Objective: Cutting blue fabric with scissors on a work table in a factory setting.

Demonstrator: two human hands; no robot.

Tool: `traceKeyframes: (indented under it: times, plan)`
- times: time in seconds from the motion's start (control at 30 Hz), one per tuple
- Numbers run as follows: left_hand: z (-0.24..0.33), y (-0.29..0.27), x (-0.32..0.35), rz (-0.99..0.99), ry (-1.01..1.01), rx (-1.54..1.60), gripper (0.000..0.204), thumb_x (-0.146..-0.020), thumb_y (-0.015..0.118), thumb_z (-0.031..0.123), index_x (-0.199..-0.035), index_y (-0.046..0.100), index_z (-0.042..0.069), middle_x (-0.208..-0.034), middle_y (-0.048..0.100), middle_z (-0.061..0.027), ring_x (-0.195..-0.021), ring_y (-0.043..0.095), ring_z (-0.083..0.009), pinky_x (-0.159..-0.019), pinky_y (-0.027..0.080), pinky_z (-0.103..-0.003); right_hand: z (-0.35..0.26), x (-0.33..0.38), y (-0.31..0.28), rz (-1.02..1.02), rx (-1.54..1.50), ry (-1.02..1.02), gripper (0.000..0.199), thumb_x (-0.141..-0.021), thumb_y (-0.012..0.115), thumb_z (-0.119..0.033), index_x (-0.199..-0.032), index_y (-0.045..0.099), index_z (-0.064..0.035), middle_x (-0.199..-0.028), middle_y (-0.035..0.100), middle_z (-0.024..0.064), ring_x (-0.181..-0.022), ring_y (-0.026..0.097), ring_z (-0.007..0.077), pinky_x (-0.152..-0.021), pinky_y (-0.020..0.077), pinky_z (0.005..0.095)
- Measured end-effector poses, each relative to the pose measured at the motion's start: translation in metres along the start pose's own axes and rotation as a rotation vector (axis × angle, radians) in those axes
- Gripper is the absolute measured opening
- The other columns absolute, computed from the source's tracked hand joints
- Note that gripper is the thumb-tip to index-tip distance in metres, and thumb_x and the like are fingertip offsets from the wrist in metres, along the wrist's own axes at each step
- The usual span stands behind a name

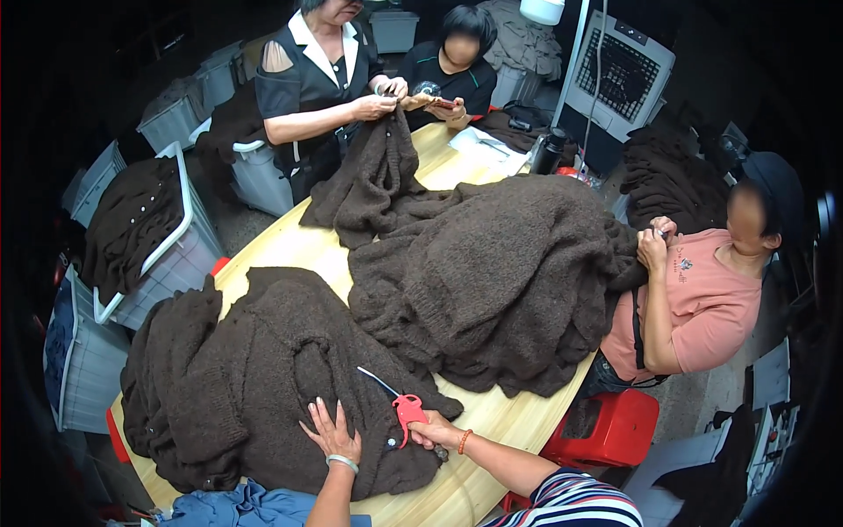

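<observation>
Head view: left hand (pixel 334 436) flat on the near brown knit (pixel 263 369), fingers spread, nothing gripped. Right hand (pixel 435 430) closed round the handle of a red air gun (pixel 408 411); thin nozzle points up-left over the knit, can't tell if it touches. That knit lies on the near left of the wood table (pixel 479 404). Bigger knit pile (pixel 492 263) beyond, to the right. Blue cloth (pixel 255 505) at the near edge.
</observation>
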State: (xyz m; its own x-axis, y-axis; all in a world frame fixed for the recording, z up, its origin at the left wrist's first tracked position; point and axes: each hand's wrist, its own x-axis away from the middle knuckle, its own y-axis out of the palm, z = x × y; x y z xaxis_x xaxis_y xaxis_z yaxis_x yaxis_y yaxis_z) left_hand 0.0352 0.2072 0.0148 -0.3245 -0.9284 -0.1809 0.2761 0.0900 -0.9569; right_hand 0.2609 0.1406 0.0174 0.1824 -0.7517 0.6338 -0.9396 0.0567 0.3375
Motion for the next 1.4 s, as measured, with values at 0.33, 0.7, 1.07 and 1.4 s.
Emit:
traceKeyframes:
  times: [0.33, 0.7, 1.07, 1.4]
  plan:
    - [-0.002, 0.002, -0.001, 0.012, -0.001, 0.043, 0.089, -0.054, 0.075, 0.013, -0.136, 0.040, 0.014, -0.153, 0.014, -0.0176, -0.143, 0.008, -0.0371, -0.109, 0.004, -0.064, 0.003, -0.006, 0.000, -0.032, -0.052, -0.015, 0.012, -0.094, 0.052, -0.018, -0.088, 0.050, -0.0079, -0.059, 0.053, 0.0013, -0.040, 0.043, 0.0065, -0.037, 0.0336, 0.0224]
    - [-0.005, 0.007, 0.000, 0.056, 0.020, -0.021, 0.092, -0.054, 0.079, 0.017, -0.138, 0.040, 0.017, -0.153, 0.014, -0.0167, -0.142, 0.009, -0.0364, -0.108, 0.008, -0.066, 0.005, -0.005, 0.002, -0.006, -0.031, -0.032, 0.013, -0.092, 0.053, -0.019, -0.085, 0.051, -0.0081, -0.058, 0.053, 0.0002, -0.040, 0.043, 0.0064, -0.037, 0.0333, 0.0228]
    - [0.003, 0.008, -0.007, 0.021, 0.004, -0.091, 0.087, -0.060, 0.077, 0.020, -0.138, 0.038, 0.015, -0.154, 0.009, -0.0161, -0.143, 0.005, -0.0348, -0.111, 0.006, -0.062, -0.002, -0.002, 0.000, 0.022, -0.025, -0.049, 0.010, -0.091, 0.051, -0.016, -0.083, 0.051, -0.0095, -0.058, 0.052, -0.0008, -0.039, 0.041, 0.0066, -0.037, 0.0322, 0.0239]
    - [0.016, -0.011, 0.010, 0.046, -0.088, -0.070, 0.068, -0.079, 0.061, 0.036, -0.140, 0.037, 0.018, -0.152, 0.020, -0.0139, -0.141, 0.016, -0.0313, -0.108, 0.012, -0.060, 0.006, -0.010, 0.008, 0.173, 0.026, -0.036, 0.012, -0.084, 0.057, -0.013, -0.074, 0.050, -0.0111, -0.055, 0.048, -0.0004, -0.037, 0.038, 0.0074, -0.034, 0.0301, 0.0241]
